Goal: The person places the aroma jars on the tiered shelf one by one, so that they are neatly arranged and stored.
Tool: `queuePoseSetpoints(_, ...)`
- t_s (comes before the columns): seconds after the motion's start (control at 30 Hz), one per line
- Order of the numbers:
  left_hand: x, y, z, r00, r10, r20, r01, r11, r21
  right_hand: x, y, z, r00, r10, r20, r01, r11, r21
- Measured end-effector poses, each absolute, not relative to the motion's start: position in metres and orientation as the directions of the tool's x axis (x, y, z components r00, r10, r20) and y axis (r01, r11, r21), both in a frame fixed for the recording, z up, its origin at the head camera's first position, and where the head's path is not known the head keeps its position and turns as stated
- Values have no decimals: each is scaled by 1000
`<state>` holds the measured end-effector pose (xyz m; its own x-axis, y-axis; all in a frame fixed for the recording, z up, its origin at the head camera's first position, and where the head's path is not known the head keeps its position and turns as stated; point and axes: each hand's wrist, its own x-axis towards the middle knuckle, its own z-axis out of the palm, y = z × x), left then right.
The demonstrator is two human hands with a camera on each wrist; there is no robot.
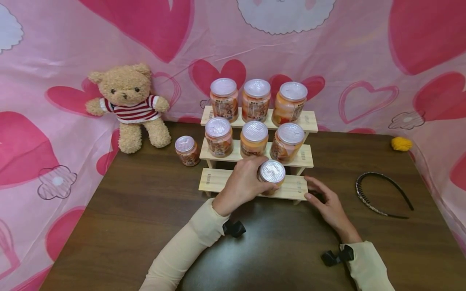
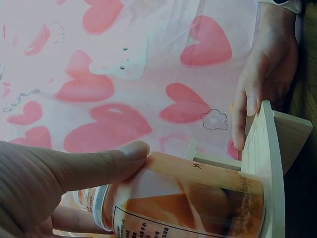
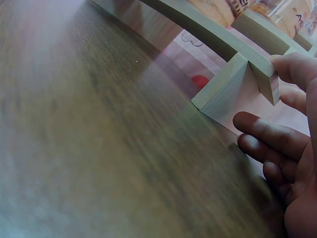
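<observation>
A jar with a silver lid and orange contents [image 1: 273, 171] stands on the lowest step of a three-step wooden display stand [image 1: 214, 178]. My left hand [image 1: 244, 180] grips this jar near its lid; the left wrist view shows the thumb along its side and the jar's base against the board. At the right end of the same step, my right hand [image 1: 329, 206] holds the board's edge between thumb and index finger, the other fingers loosely bent beneath. Similar jars fill the middle step [image 1: 307, 155] and top step [image 1: 311, 121], three on each.
One more jar [image 1: 187, 151] stands on the dark table [image 1: 145, 226] left of the stand. Behind it a teddy bear [image 1: 127, 101] in a striped shirt leans on the pink heart-print cloth [image 1: 204, 32]. A black headband [image 1: 382, 194] and a yellow yarn ball [image 1: 401, 144] lie at the right.
</observation>
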<state>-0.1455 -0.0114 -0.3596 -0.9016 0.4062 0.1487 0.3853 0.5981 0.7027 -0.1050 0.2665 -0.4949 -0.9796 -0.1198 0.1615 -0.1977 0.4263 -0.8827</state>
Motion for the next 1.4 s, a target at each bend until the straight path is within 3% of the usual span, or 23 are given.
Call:
queuePoseSetpoints(0.9,-141,-24,-347,-884,439,162,430,624,652,-106,266,-495,-980,-117,158,-193,426,-884)
queuePoseSetpoints(1.17,-137,-38,-331,-898,375,228,423,598,681,-105,265,-494,-979,-119,166,-200,411,-890)
queuePoseSetpoints(1.4,-135,-53,-320,-881,280,382,473,529,705,-105,264,-494,-979,-118,167,-201,406,-891)
